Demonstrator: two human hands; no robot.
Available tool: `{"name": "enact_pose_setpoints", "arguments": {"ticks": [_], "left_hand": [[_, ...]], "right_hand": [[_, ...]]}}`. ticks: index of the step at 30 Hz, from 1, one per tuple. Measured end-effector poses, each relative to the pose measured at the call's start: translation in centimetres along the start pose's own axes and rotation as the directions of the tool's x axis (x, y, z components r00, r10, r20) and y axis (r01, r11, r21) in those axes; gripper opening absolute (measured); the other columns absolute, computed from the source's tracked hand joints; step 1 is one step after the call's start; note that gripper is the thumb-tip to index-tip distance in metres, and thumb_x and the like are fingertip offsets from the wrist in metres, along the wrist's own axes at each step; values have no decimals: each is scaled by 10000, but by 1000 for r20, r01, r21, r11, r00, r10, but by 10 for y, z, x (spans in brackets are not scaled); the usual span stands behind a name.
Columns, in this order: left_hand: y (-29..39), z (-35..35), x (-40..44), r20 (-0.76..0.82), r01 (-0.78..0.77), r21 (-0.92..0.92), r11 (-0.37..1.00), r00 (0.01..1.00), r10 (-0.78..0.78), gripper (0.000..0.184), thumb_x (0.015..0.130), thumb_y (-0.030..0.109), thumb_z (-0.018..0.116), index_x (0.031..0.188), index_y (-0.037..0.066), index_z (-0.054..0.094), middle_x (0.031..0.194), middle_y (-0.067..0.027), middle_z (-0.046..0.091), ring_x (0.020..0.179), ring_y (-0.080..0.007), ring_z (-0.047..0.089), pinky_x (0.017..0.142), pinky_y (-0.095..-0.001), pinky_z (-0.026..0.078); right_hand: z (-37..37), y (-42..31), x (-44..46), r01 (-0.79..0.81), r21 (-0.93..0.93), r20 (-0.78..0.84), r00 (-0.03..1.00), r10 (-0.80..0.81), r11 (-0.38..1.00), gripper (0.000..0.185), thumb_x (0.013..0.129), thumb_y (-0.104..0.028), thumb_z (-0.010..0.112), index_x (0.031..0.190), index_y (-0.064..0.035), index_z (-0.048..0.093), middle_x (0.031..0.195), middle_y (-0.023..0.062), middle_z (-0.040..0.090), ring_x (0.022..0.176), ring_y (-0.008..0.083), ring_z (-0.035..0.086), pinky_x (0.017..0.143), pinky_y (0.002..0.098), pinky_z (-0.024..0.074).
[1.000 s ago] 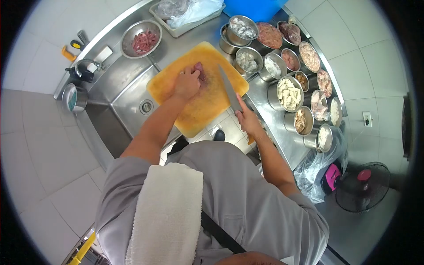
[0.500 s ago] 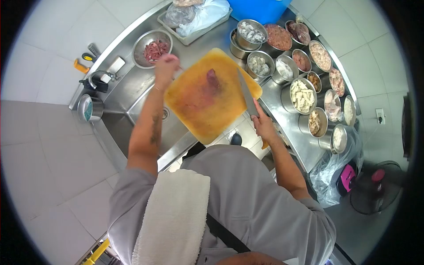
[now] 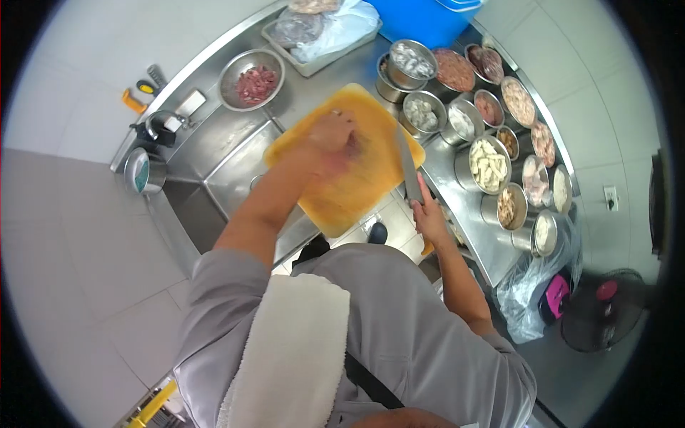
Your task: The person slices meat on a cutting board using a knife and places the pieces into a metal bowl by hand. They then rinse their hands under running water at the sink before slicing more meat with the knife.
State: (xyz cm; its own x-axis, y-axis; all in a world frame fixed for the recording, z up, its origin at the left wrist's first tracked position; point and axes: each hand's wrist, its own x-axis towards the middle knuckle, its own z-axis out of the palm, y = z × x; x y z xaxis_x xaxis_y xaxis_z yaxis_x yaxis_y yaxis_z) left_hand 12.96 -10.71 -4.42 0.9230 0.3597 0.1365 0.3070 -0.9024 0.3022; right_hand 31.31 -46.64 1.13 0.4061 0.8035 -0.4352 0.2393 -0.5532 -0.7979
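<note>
A yellow cutting board [image 3: 364, 207] lies in front of me, stained red in its middle. On it is a small piece of dark red meat [image 3: 354, 145]. My left hand [image 3: 331, 133] is over the board beside this meat; motion smears its fingers, so I cannot tell whether they touch or grip it. My right hand [image 3: 428, 216] is wrapped round the handle of a large knife [image 3: 407, 162]. The blade points away from me along the board's right edge. A steel bowl [image 3: 230, 84] beyond the board on the left holds cut red meat strips [image 3: 256, 85].
Several steel containers of meat and other food, one with pale pieces [image 3: 489, 160], crowd the counter on the right. A sink [image 3: 239, 160] with a faucet [image 3: 165, 123] is at left. Behind stand a tray of plastic bags [image 3: 314, 65] and a blue bin [image 3: 424, 20].
My left hand has moved from the rim of the meat bowl rightward and nearer, to the meat on the board. My right hand still holds the knife in about the same place.
</note>
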Motion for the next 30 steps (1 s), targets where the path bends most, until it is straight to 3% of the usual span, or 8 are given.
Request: {"name": "enact_pose_setpoints", "arguments": {"ticks": [2,4,5,10,13,16,28,30], "left_hand": [[17,-8,10,308,210,108,972,922,-234,405,938,173,689,1336,205,755,1539,-136,667,1385,-398,628,1175,-519,502],[22,-18,7,336,305,8,952,896,-290,386,970,177,673,1346,190,759,1433,-152,721,1338,-368,671,1152,-492,522],[24,-20,4,374,389,-87,917,866,-332,369,1001,182,657,1355,176,762,1328,-168,774,1291,-337,713,1130,-465,542],[2,-13,-66,93,590,-453,669,777,-622,358,1011,177,630,1328,41,725,1319,-207,783,1256,-380,737,1080,-466,568],[-25,-27,-138,10,623,-555,551,667,-745,331,1033,214,664,1288,6,699,1103,-140,791,968,-243,765,897,-397,626],[-25,-81,-201,98,631,-718,295,511,-854,247,1031,215,700,1203,38,699,893,-27,706,746,-101,665,640,-325,622],[-112,-127,-333,134,493,-852,175,529,-838,190,1038,218,716,1177,96,673,998,2,676,847,-116,671,727,-305,629],[-122,-122,-341,149,463,-877,131,520,-841,199,1024,181,719,1190,80,671,1014,-3,675,865,-117,678,778,-314,639]], "right_hand": [[-3,-7,1,-13,-20,8,1000,13,1000,840,1110,-83,589,1804,-401,238,734,63,599,583,153,571,612,366,529],[-5,-16,-2,6,-135,13,1000,-4,991,845,1108,-87,579,1803,-413,225,794,137,673,605,197,619,646,395,558],[-7,-21,-1,-38,-217,49,998,50,975,875,1082,-90,573,1811,-381,185,914,245,752,703,325,717,746,485,592],[12,-2,33,157,-501,114,987,-115,851,917,1033,-97,560,1816,-256,111,1040,381,734,999,528,749,951,636,557],[38,1,39,29,-653,-34,997,-68,757,834,1073,-138,527,1809,-209,142,1211,438,665,1075,597,719,992,648,565],[67,-10,31,-17,-651,-59,998,-28,759,838,1080,-159,539,1809,-176,125,1228,430,667,1080,576,729,986,634,574],[312,-90,-16,415,-536,222,910,-351,735,921,990,-100,607,1789,-139,150,1161,410,723,1027,588,730,983,658,572],[298,-100,-10,321,-527,174,947,-269,787,923,998,-122,619,1791,-182,150,1141,399,737,1014,581,736,970,647,582]]}}
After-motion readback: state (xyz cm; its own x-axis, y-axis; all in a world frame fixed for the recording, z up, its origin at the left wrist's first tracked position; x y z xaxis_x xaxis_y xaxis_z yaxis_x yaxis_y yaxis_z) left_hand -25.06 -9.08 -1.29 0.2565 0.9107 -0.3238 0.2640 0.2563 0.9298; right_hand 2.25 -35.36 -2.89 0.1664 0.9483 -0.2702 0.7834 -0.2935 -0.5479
